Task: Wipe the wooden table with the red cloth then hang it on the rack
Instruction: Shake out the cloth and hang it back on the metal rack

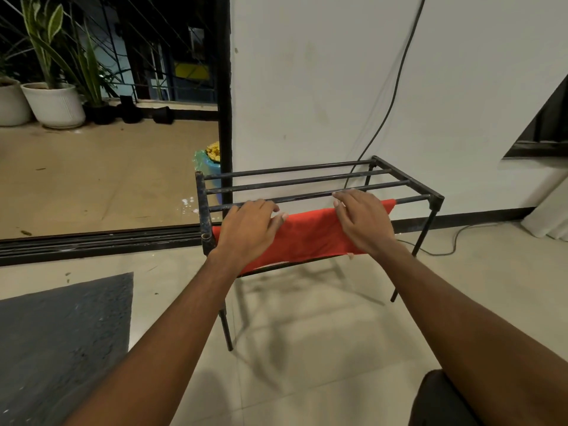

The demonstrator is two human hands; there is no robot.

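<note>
No legible text, labels, brands, numbers or signs anywhere in the head view.

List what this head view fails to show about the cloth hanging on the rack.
- Red cloth: its left part is hidden under the left hand, its right part under the right hand.
- Rack: near-left leg partly behind the left forearm.
- Wooden table: not in view.
</note>
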